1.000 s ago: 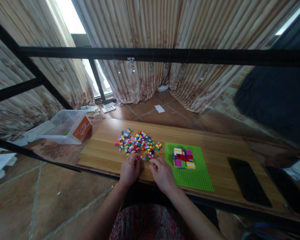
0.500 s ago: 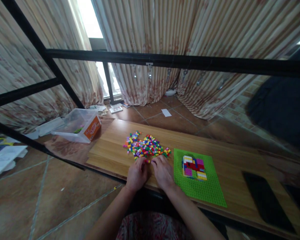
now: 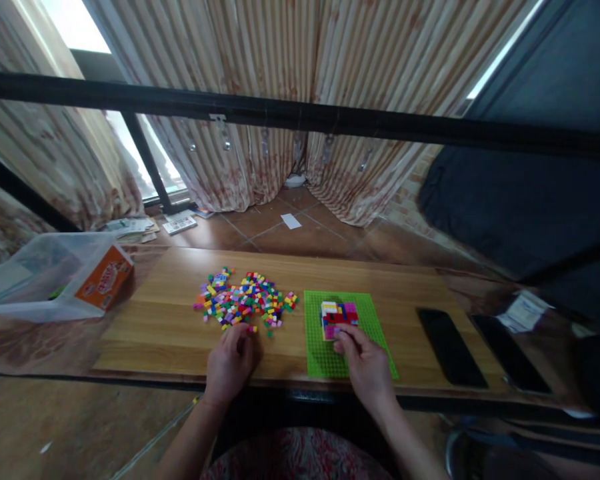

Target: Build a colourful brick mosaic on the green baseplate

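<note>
The right hand (image 3: pixel 367 363) pinches at the near edge of the small brick build (image 3: pixel 338 319) on the green baseplate (image 3: pixel 325 357), though whether a brick sits in the grip cannot be told. Left of the baseplate, the left hand (image 3: pixel 229 363) rests loosely curled, holding nothing visible, beside the loose brick pile (image 3: pixel 243 303). Two dark phones (image 3: pixel 450 347) lie right of the baseplate; a clear plastic box (image 3: pixel 55 280) stands far left on the table (image 3: pixel 155 327).
</note>
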A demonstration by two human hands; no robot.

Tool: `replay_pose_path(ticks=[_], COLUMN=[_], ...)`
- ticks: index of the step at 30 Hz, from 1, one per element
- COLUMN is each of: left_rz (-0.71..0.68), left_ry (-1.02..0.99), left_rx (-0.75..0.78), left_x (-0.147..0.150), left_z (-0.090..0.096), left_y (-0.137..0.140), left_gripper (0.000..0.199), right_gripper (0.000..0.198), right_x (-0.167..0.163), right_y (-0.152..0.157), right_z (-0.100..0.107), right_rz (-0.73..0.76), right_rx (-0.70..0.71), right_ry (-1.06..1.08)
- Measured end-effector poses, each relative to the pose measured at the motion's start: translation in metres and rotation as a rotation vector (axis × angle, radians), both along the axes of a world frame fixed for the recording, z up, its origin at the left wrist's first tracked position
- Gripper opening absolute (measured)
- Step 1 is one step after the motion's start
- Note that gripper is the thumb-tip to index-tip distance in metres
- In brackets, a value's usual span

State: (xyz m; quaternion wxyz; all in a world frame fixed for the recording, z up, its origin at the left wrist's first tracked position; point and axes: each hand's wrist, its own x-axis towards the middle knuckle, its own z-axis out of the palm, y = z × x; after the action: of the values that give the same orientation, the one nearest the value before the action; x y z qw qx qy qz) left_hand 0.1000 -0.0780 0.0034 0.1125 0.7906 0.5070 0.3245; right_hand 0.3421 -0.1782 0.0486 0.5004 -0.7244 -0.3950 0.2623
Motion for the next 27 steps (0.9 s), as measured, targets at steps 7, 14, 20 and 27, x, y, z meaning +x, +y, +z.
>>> replay_pose_path(ticks=[7, 14, 20, 27], left_rz=[0.013, 0.011, 0.031, 0.030], left_ry=[0.049, 0.068, 0.094, 0.088], left_rx=[0.061, 0.073, 0.045, 0.036], left_x=[0.001, 0.001, 0.003, 0.003], left_z=[-0.001, 0.001, 0.004, 0.004], left_y=[0.002, 0.003, 0.003, 0.003], left_gripper=[0.015, 0.016, 0.016, 0.016], right_gripper=[0.043, 0.035, 0.027, 0.025], right_x=[0.062, 0.070, 0.078, 0.084], right_y=[-0.015, -0.003, 0.013, 0.015], right_z=[-0.002, -0.011, -0.015, -0.018], right_rz=[-0.195, -0.044, 0.100, 0.121], right_rx=[-0.030, -0.012, 0.049, -0.001], right_ry=[-0.059, -0.134, -0.217, -0.186])
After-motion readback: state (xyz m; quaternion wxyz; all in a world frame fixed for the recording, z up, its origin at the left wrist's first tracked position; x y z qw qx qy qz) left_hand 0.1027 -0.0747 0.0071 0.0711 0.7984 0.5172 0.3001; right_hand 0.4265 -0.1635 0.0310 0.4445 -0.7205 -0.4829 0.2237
